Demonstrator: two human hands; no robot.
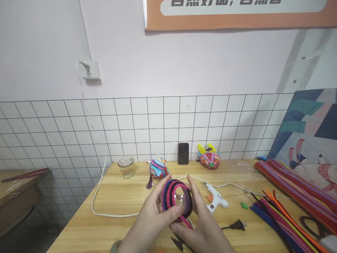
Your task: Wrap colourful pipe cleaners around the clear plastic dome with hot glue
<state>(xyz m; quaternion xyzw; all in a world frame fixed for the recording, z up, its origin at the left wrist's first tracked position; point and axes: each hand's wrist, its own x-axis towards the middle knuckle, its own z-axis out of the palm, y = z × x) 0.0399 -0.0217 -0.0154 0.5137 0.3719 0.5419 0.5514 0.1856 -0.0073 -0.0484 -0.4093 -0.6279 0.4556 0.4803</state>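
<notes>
Both my hands hold a clear ball (pixel 178 199) over the wooden table (pixel 113 207). Pink, black, blue and purple pipe cleaners are coiled around the ball in rings. My left hand (pixel 147 221) cups it from the left, thumb across its front. My right hand (pixel 202 225) grips it from the right and below, fingers on its far side. A loose pink pipe-cleaner end (pixel 186 222) sticks out under the ball.
A white glue gun (pixel 216 198) lies right of my hands, its white cord (pixel 105 211) looping left. Bundles of coloured pipe cleaners (pixel 289 203) fill the right side. A glass jar (pixel 126 166), two colourful craft figures (pixel 210 157), a phone (pixel 183 153), black scissors (pixel 179 243) and a black plug (pixel 235 225) are also here.
</notes>
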